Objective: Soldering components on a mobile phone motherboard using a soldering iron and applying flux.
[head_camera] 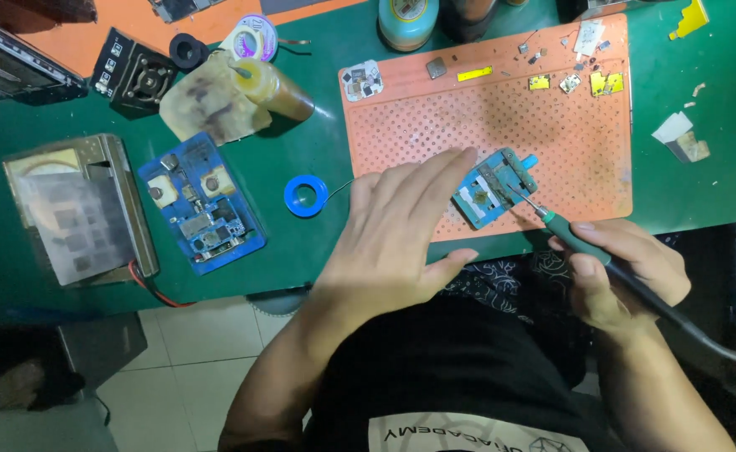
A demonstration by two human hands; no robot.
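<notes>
A person sits at a green bench (703, 180), seen from above. The right hand (623, 272) is closed in a pen grip around a green-handled soldering iron (573, 237). Its black cord trails off to the right. The iron's fine tip touches a small circuit board clamped in a blue holder (494, 187). The holder sits tilted near the front edge of an orange perforated mat (552, 125).

The left hand (397, 234) is open and flat, fingers spread a little, holding nothing. Its fingertips reach onto the mat, just beside the holder's left end. Whether they touch the holder cannot be told.

Left of the hand, a blue solder spool (305, 196) lies flat on the bench, a thin wire leading from it toward the mat. Farther left lies a larger blue fixture (202, 203) carrying a phone board. Beyond that is a grey metal box (79, 209) with a red wire at its corner.

Along the back of the bench stand an amber bottle (280, 90) on its side, a stained pad (209, 102), a black tape roll (188, 51) and a small black unit (133, 71). Tiny yellow and silver parts (569, 82) are scattered across the mat's far edge.
</notes>
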